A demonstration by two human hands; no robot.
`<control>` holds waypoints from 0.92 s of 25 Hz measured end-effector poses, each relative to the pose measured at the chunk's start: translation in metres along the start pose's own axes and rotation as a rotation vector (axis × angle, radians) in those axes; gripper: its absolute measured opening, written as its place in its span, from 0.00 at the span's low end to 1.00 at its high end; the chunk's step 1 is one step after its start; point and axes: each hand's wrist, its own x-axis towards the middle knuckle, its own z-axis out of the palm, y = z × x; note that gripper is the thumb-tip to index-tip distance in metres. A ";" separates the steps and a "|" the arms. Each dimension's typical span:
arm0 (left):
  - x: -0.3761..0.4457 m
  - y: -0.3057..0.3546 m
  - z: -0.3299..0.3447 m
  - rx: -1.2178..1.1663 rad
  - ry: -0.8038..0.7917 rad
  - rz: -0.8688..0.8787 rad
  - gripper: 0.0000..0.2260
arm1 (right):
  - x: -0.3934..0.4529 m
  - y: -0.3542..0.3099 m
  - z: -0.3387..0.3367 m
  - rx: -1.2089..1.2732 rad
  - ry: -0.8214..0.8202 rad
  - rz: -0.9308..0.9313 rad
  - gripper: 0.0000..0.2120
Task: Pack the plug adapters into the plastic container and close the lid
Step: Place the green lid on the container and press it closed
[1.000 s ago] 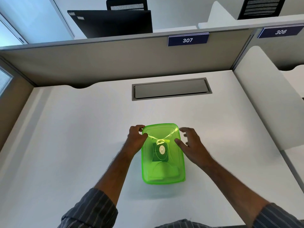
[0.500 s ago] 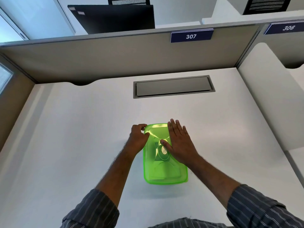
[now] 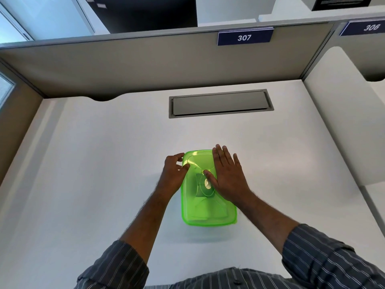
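Desk (image 3: 104,163), white and broad, bare near the box, with a grey cable hatch (image 3: 220,103) set well behind and nothing blocking either arm. Plastic container (image 3: 208,205), translucent green, resting flat near the front middle, lid (image 3: 198,161) laid on top, adapters (image 3: 205,184) dimly visible inside; likely light, thin-walled, a little flexible and slick, best pinned at the rim and pressed around the edges. Right hand (image 3: 228,178) spread flat, palm down on the lid, gripping nothing; left hand (image 3: 173,174) curled against the far left corner, fingers (image 3: 179,159) loosely pinching the rim.
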 end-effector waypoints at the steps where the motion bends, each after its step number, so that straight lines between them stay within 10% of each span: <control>1: -0.005 -0.002 0.000 -0.016 0.004 0.001 0.19 | 0.000 0.000 0.000 -0.006 0.004 -0.003 0.38; 13: -0.070 -0.029 0.008 0.043 0.122 -0.127 0.13 | 0.018 -0.012 0.006 0.007 0.059 0.038 0.38; 23: -0.107 -0.053 -0.003 -0.058 -0.004 -0.242 0.28 | 0.021 -0.011 0.009 -0.011 0.080 0.027 0.37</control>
